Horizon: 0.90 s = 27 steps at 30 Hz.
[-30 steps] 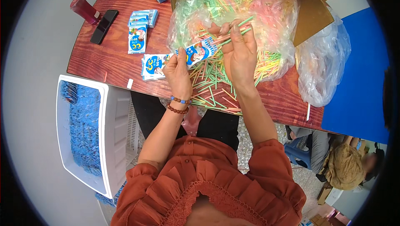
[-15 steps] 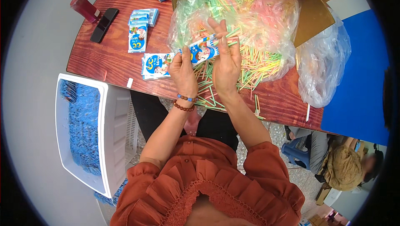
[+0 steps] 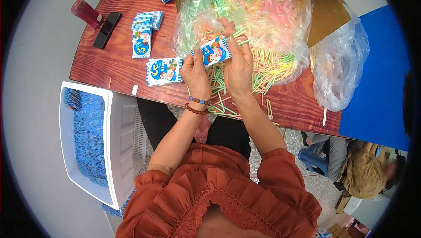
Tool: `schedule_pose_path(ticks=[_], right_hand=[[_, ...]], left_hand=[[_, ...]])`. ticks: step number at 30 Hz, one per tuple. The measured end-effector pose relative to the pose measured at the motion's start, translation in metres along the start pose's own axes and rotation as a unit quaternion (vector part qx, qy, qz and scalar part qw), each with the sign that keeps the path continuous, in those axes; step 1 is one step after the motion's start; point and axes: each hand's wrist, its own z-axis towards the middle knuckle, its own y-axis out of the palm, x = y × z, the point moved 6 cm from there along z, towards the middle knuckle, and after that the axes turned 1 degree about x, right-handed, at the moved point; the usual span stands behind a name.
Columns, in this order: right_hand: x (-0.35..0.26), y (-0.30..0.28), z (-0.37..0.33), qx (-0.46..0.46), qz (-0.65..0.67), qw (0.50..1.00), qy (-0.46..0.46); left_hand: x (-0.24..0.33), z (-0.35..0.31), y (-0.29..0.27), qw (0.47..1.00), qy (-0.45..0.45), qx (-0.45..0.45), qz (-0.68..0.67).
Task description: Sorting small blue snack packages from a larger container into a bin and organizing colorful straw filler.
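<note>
A small blue-and-white printed packet (image 3: 215,52) is held up between my two hands above the table's front part. My left hand (image 3: 196,78) pinches its left end between thumb and fingers. My right hand (image 3: 239,68) is at the packet's right end, its fingers closed around several thin pastel sticks (image 3: 240,32) that poke out past the thumb. The packet's right edge meets the right thumb; whether sticks are inside it I cannot tell. Below the hands lies a loose heap of green, pink and yellow sticks (image 3: 274,69). Flat packets (image 3: 163,71) lie stacked beside my left hand.
A cardboard box (image 3: 330,19) lined with clear plastic spills sticks onto the wooden table (image 3: 98,65). More packets (image 3: 142,36), a phone (image 3: 107,30) and a red bottle (image 3: 87,13) lie leftward. A white bin (image 3: 120,137) holds blue wrapped pieces. A person (image 3: 364,174) sits at right.
The packet has turned more fully toward view and sits a little flatter between my hands. My left hand has shifted slightly right and down; the whole view has moved a little.
</note>
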Motion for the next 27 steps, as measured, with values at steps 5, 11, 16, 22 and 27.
schedule_pose_path(ticks=[5, 11, 16, 22, 27], right_hand=[[-0.004, 0.005, 0.005, 0.0, 0.103, 0.994, 0.039], [-0.001, 0.006, 0.012, -0.082, -0.217, 0.972, 0.03], [0.005, 0.005, 0.026, -0.108, -0.092, 0.988, 0.057], [0.002, 0.027, 0.025, -0.209, -0.248, 0.946, 0.017], [-0.011, 0.043, 0.03, -0.179, -0.182, 0.965, 0.06]], left_hand=[[-0.005, 0.002, -0.002, 1.0, -0.012, 0.0, -0.014], [-0.004, 0.006, -0.004, 0.997, -0.023, 0.007, -0.072], [0.001, 0.003, 0.005, 0.988, -0.068, 0.013, -0.139], [0.003, 0.014, -0.005, 0.977, -0.077, -0.001, -0.197], [0.025, 0.019, -0.013, 0.969, -0.073, -0.037, -0.235]])
